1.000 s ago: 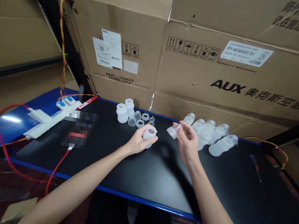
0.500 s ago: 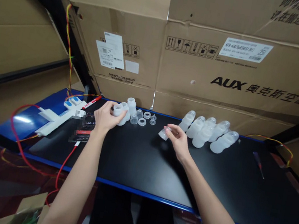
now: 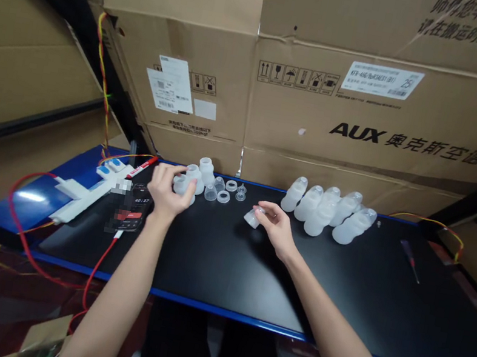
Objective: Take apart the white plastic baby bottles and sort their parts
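My left hand [image 3: 166,191] is closed round a small translucent white bottle body [image 3: 181,184] at the back left of the black table [image 3: 224,262], right beside two other open bottle bodies [image 3: 201,174]. My right hand [image 3: 274,225] pinches a clear cap piece [image 3: 252,217] just above the table's middle. Loose clear rings and caps [image 3: 225,189] lie between the two hands. A row of several capped bottles [image 3: 328,209] lies to the right of my right hand.
Stacked cardboard boxes [image 3: 325,107] wall off the back edge. A phone [image 3: 133,212], a white power strip [image 3: 88,192] and red cables [image 3: 27,227] crowd the left end. A small screwdriver [image 3: 409,261] lies at the far right.
My left hand carried its bottle body from the table's middle to the group of open bottles at the back left. My right hand drifted left and lower with the cap piece.
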`<state>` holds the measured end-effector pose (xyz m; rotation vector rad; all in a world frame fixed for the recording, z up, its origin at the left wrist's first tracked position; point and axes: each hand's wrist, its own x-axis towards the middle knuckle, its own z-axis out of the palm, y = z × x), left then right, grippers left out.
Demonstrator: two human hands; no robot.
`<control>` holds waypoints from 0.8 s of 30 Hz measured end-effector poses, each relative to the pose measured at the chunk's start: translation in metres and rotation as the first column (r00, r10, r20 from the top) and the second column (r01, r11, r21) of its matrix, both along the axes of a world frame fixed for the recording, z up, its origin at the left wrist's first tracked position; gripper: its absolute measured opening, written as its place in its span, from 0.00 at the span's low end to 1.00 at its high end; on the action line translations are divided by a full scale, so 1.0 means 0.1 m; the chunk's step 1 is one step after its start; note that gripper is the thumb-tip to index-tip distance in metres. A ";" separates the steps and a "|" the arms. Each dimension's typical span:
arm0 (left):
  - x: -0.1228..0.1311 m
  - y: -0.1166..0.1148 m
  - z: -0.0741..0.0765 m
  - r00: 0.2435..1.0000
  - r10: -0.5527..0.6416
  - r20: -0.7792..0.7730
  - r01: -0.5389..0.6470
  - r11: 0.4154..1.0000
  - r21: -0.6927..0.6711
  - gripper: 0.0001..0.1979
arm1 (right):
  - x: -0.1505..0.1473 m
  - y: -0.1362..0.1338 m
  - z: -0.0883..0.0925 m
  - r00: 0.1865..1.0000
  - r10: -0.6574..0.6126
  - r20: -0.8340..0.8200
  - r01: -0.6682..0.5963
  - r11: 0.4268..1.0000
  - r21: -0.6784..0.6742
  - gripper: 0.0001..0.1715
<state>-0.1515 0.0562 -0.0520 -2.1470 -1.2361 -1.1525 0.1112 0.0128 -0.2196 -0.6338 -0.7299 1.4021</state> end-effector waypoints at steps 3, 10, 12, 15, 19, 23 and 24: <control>0.37 -0.14 -0.26 0.985 -0.173 0.018 0.173 0.961 -0.216 0.13 | -0.03 -0.01 -0.01 0.997 0.012 -0.080 -0.015 0.999 -0.040 0.34; 0.85 -0.34 -0.63 0.911 -0.295 0.289 0.413 0.687 -0.598 0.12 | -0.12 -0.01 -0.02 0.994 0.015 -0.109 -0.021 0.998 -0.058 0.35; 0.84 -0.35 -0.63 0.906 -0.271 0.325 0.421 0.655 -0.627 0.12 | -0.11 -0.02 -0.01 0.997 -0.006 -0.073 0.003 0.999 -0.046 0.33; 0.84 -0.35 -0.62 0.901 -0.300 0.312 0.430 0.542 -0.722 0.12 | -0.09 -0.06 0.01 1.000 -0.002 -0.021 0.002 1.000 0.000 0.30; 0.87 -0.36 -0.59 0.902 -0.286 0.323 0.422 0.427 -0.800 0.18 | -0.07 -0.07 0.00 0.999 0.048 -0.010 -0.048 0.999 0.020 0.31; 0.88 -0.38 -0.58 0.895 -0.223 0.386 0.439 0.290 -0.850 0.21 | -0.06 -0.05 -0.01 0.997 0.078 -0.013 -0.077 0.996 0.032 0.30; 0.89 -0.38 -0.58 0.895 -0.212 0.392 0.440 0.275 -0.855 0.21 | -0.05 -0.05 -0.01 0.997 0.076 -0.010 -0.075 0.996 0.037 0.30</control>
